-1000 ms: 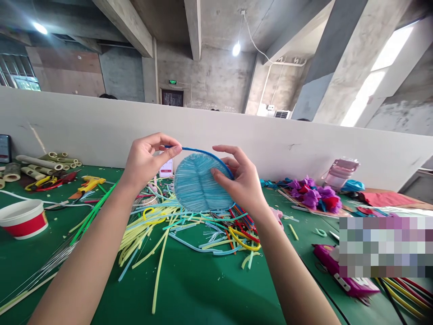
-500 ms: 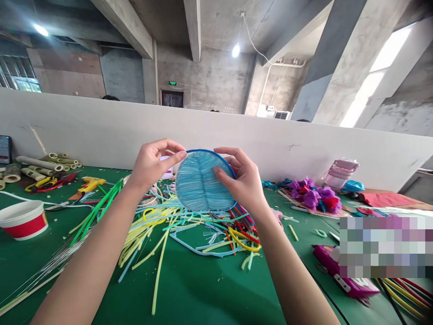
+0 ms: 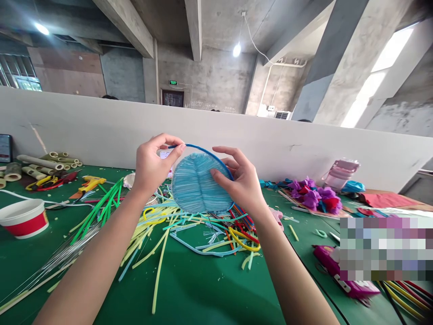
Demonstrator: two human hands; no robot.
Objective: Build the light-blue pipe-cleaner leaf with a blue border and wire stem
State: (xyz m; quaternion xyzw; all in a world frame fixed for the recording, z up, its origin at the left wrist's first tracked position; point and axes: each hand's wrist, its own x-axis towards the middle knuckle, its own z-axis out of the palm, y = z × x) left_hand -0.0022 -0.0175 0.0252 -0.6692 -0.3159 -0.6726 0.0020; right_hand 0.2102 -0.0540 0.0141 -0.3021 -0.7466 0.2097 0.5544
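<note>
A round, translucent blue leaf-shaped piece with fine ribs and a central vein is held up above the table. My right hand grips its right edge, thumb on the near face and fingers behind. Along its upper right edge runs a dark blue pipe-cleaner-like strip. My left hand pinches the strip's free end between thumb and fingers, up and left of the piece. Between the strip and the piece's top edge a gap shows.
Cut yellow and green strips and thin wires lie beneath my hands. A paper cup, yellow glue gun and bamboo pieces are on the left. Purple petals, a pink bottle and a magenta box stand right.
My left hand has moved slightly up and left, lifting the strip's end away from the piece's top edge. The piece has shifted a little left in my right hand.
</note>
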